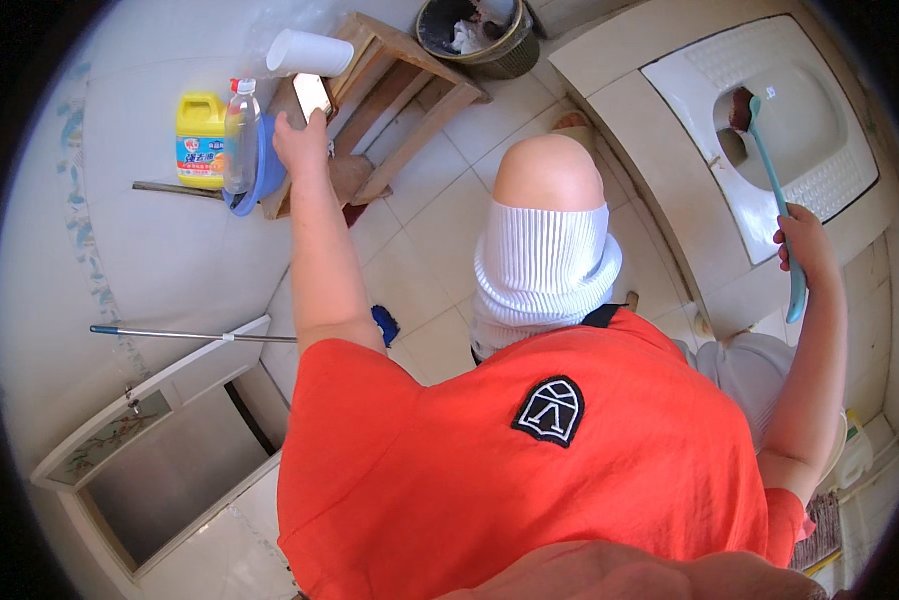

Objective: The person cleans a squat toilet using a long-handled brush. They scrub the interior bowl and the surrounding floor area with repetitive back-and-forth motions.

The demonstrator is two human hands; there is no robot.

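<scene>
My right hand (808,238) is closed around the turquoise handle of a long toilet brush (770,169). The brush's dark reddish-brown head (740,110) is over the drain end of a white ceramic squat toilet (791,82). On the other side, my left hand (301,144) reaches to a smartphone (312,96) with a bright screen, by a wooden stool (378,97). A finger overlaps the phone's near end; whether the hand grips it is unclear. Beside this hand are a blue basin (268,161), a clear plastic bottle (241,142) and a yellow detergent jug (200,120).
A white cup (310,54) lies on its side near the phone. Behind the stool is a waste bin (511,64) with tissue inside. A metal-handled mop (194,334) crosses by the open white door (201,360). The toilet platform (644,127) has a raised tiled edge.
</scene>
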